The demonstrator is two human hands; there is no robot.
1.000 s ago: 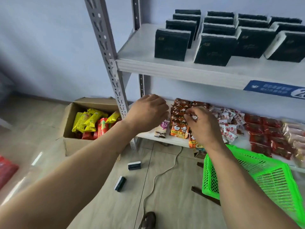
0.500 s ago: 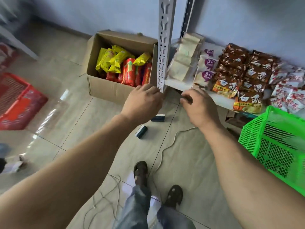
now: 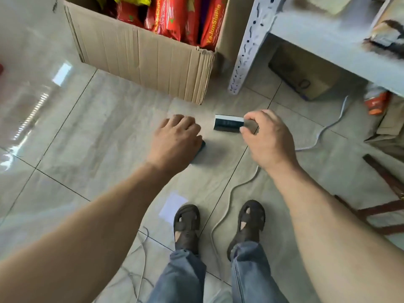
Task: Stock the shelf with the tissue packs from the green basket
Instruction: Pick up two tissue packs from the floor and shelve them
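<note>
Two dark, white-edged rectangular tissue packs lie on the tiled floor, both in front of the brown cardboard box (image 3: 148, 53). Head view: the first pack (image 3: 228, 123) lies near the box's corner, long axis left to right; the right hand (image 3: 267, 138) is nearer, thumb and forefinger pinching its right end. The second pack (image 3: 200, 152) lies further from the box, mostly hidden under the left hand (image 3: 177, 143); whether those curled fingers grip it cannot be told.

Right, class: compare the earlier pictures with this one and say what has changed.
Both hands came down from the shelf to the floor. The left hand now covers one dark rectangular tissue pack; the right hand takes hold of the other. Both packs and the brown cardboard box stayed put.
</note>
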